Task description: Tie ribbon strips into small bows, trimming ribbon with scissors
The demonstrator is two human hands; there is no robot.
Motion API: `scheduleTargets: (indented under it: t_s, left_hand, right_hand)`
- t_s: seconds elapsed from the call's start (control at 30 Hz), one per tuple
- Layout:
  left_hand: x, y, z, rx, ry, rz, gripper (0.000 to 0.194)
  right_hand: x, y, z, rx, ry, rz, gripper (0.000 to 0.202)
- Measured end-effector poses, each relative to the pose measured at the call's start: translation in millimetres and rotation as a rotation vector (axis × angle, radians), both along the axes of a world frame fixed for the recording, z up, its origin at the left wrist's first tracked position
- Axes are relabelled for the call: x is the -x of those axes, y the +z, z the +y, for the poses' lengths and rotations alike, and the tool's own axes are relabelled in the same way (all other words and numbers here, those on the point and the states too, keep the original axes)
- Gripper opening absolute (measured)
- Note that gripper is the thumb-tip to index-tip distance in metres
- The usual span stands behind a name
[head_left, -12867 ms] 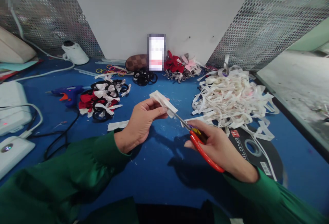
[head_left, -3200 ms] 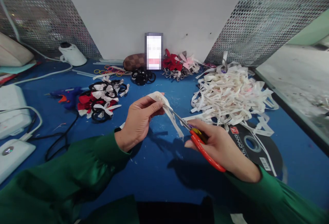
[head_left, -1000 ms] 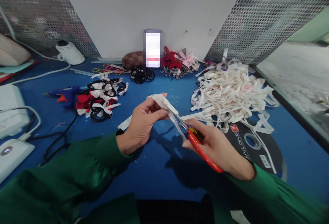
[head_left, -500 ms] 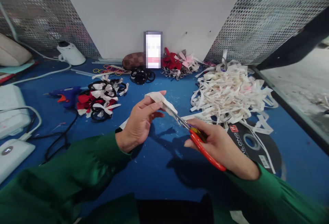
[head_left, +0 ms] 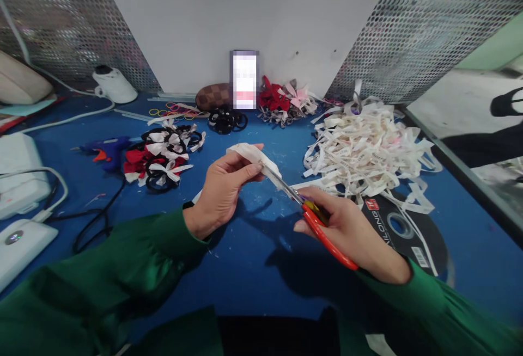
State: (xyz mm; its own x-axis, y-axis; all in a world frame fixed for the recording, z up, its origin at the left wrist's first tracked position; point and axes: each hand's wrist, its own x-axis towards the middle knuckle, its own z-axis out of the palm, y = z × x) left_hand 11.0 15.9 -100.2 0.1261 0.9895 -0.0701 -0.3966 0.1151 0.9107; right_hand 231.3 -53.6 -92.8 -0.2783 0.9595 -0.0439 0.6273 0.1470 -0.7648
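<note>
Near the middle of the blue table, my left hand (head_left: 220, 190) pinches a white ribbon (head_left: 247, 152) between thumb and fingers. The ribbon drapes over the fingertips and slopes down to the right. My right hand (head_left: 347, 228) is closed around the red handle of a pair of scissors (head_left: 322, 236). The metal blades point up and left and lie along the ribbon, their tips close to my left thumb. Whether the blades are parted cannot be made out. To the right lies a heap of printed white ribbons (head_left: 363, 143).
A black ribbon spool (head_left: 412, 236) lies by my right forearm. On the left are finished hair ties with bows (head_left: 163, 154), a blue glue gun (head_left: 107, 152) and white power strips (head_left: 20, 182). A phone (head_left: 244, 79) stands against the back panel beside red bows (head_left: 273, 97).
My left fingers have shifted slightly on the ribbon. The scissors stay against it. At the far right, a dark-clothed person's arm has moved lower.
</note>
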Motion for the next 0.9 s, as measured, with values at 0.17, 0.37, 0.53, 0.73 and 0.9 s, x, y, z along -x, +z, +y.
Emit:
scheduleTargets:
  t_s: [0.17,0.37,0.53,0.73,0.9]
  left_hand:
    - [-1.6,-3.4,-1.6,-0.007,-0.019,0.029,0.030]
    - [-2.1,-1.8,-4.3,0.022,-0.041,0.019,0.034]
    - [-2.6,0.1,-4.1,0.031,-0.032,0.007,0.032]
    - [-2.2,-0.4,-3.4,0.027,-0.041,0.018,0.031]
    - [-1.3,-2.9,-3.7,0.039,-0.068,0.038,0.035]
  right_hand:
    - [2.2,1.1,-0.2,-0.005,-0.003,-0.028,0.045]
    - [2.8,1.4,0.2,0.006,0.010,-0.031,0.038]
    - [1.0,-0.1,-0.5,0.014,0.002,-0.009,0.037]
    - [0.5,1.8,-0.6,0.017,0.004,-0.016,0.036]
    - [2.8,2.6,0.2,0.004,0.016,-0.035,0.038]
